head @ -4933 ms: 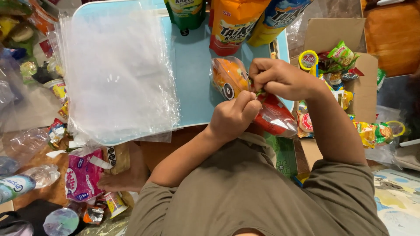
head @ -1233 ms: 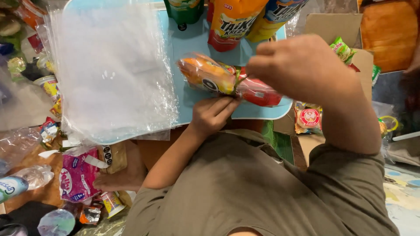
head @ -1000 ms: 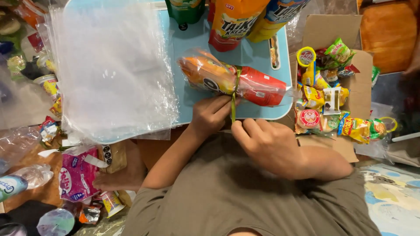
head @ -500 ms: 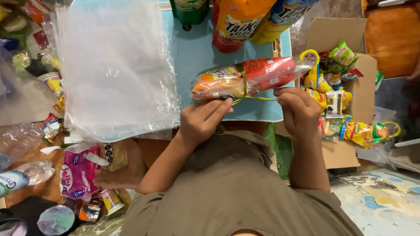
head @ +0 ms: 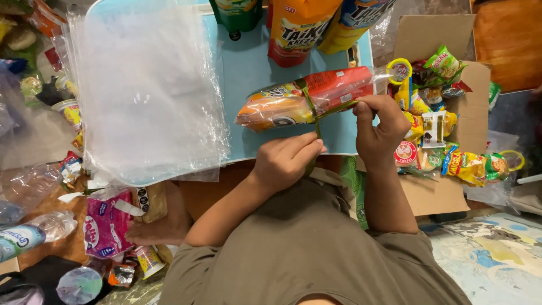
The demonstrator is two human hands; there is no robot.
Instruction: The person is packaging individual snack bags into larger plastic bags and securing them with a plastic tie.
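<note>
A clear bag of snack packs (head: 305, 101), orange at the left end and red at the right, is held above a light blue table (head: 248, 79). A green ribbon (head: 316, 113) wraps around its middle. My left hand (head: 285, 164) sits below the bundle and pinches one end of the ribbon. My right hand (head: 378, 130) holds the other end against the bundle's right side, fingers curled on it.
A stack of clear plastic bags (head: 147, 90) covers the table's left half. Tall snack bags (head: 299, 28) stand at the far edge. A cardboard box (head: 446, 186) of small snack packets sits at the right. More packets and a pink pack (head: 104, 226) lie on the floor at left.
The bundle has turned and lifted, its red end now higher at the right. My right hand rose from below up to the bundle's right side, pulling the ribbon.
</note>
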